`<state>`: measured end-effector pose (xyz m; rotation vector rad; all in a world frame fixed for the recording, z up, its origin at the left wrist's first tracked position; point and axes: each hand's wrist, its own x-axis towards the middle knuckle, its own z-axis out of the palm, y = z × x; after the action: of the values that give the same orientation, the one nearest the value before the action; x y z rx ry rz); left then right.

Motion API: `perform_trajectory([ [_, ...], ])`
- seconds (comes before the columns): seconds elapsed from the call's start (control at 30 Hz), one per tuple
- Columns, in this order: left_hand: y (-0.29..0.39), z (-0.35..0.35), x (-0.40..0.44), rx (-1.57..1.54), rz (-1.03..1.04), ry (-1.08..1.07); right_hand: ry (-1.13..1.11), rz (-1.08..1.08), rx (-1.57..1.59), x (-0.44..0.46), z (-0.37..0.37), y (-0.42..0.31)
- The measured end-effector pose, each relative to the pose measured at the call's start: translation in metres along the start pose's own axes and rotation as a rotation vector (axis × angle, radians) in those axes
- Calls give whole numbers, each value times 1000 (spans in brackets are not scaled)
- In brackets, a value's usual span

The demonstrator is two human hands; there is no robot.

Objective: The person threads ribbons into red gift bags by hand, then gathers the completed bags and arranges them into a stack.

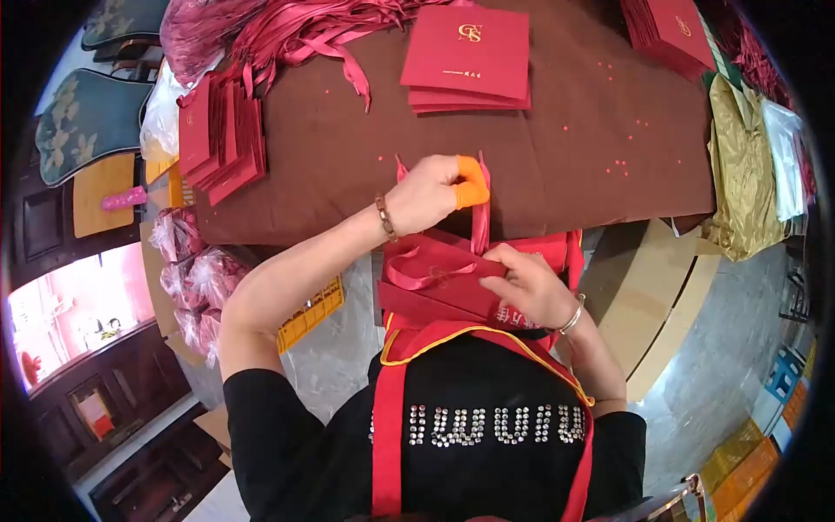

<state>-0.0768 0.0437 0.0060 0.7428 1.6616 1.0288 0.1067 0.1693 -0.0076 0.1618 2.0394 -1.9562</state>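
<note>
My left hand (426, 193), with orange finger covers on its fingertips, is closed in a pinch on a red ribbon (481, 222) at the table's near edge. The ribbon runs down from the fingers toward a red paper gift bag (430, 277) at my lap. A loop of ribbon lies across the bag's face, over partly covered gold print. My right hand (532, 291) grips the bag's right side with thumb and fingers. Beneath the bag is a red apron (444, 333) with yellow trim and white lettering.
On the brown-covered table (313, 165) lie a stack of red bags (465, 56), another bag stack (222, 135) at left, more bags (670, 35) at far right, and a ribbon pile (296, 30). Cardboard (648, 304) stands at right, a yellow crate (311, 313) below left.
</note>
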Motion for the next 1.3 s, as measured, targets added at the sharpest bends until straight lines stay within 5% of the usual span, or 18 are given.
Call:
perform_trajectory([
  [0.03,-1,0,2,-19,131,78,3,2,-1,0,0,0],
  [0.23,56,-35,3,242,159,208,-22,-224,-219,2,1,-9],
  [0.43,51,-41,-3,353,423,135,46,-334,-225,3,13,3],
  [0.5,44,-51,-9,322,543,365,75,24,-19,-2,11,7],
  [0.57,41,-63,-32,97,367,417,95,-73,111,0,11,21],
  [0.67,18,-71,-55,122,390,565,188,24,399,4,4,11],
  [0.73,-5,-73,-75,-411,187,357,227,-1,475,9,2,6],
  [0.9,-47,-43,-97,-780,268,267,306,-3,546,22,7,-4],
  [0.93,-37,-39,-98,-680,128,358,281,-22,530,24,7,2],
  [1.1,-27,-36,-102,-693,105,289,489,-128,304,45,9,-2],
  [1.17,-14,-27,-102,-380,276,320,502,-180,252,53,15,-9],
  [1.23,-8,-26,-103,-384,253,412,534,-246,128,61,20,-16],
  [1.3,4,-43,-116,-256,160,426,552,-271,325,72,33,-21],
])
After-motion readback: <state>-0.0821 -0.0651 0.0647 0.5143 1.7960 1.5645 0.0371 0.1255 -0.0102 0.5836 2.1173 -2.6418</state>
